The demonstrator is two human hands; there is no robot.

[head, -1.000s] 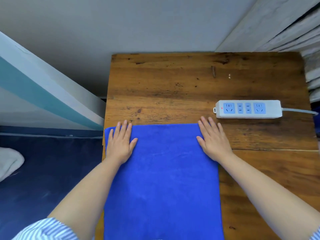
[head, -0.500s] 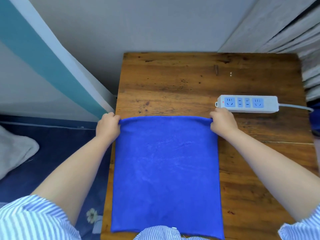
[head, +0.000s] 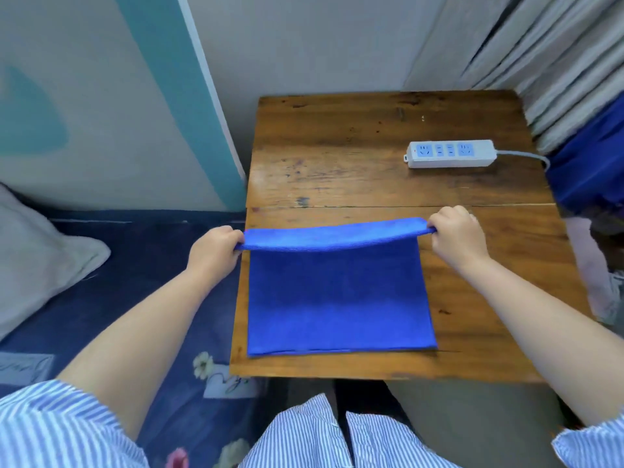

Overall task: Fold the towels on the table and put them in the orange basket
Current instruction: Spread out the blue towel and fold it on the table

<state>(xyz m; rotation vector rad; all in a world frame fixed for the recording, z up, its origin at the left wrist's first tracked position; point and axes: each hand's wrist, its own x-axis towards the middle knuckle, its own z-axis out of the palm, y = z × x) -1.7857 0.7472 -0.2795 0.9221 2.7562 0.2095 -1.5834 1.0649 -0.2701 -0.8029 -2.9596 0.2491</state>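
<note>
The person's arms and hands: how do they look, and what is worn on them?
Both the left hand and the right hand are bare, without gloves; no rings or watch show. The forearms are uncovered. Short sleeves of a shirt with fine blue and white stripes cover the upper arms only.

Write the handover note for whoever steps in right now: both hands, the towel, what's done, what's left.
Left hand: pinches the far left corner of the towel.
Right hand: pinches the far right corner.
Towel: near part lies flat on the table; the far edge is lifted and turned toward the near edge.
Power strip: behind the towel, apart from it.
Done: fold begun.
Left: lay the far edge on the near edge, fold further, then put it in the orange basket, which is not in view.
</note>
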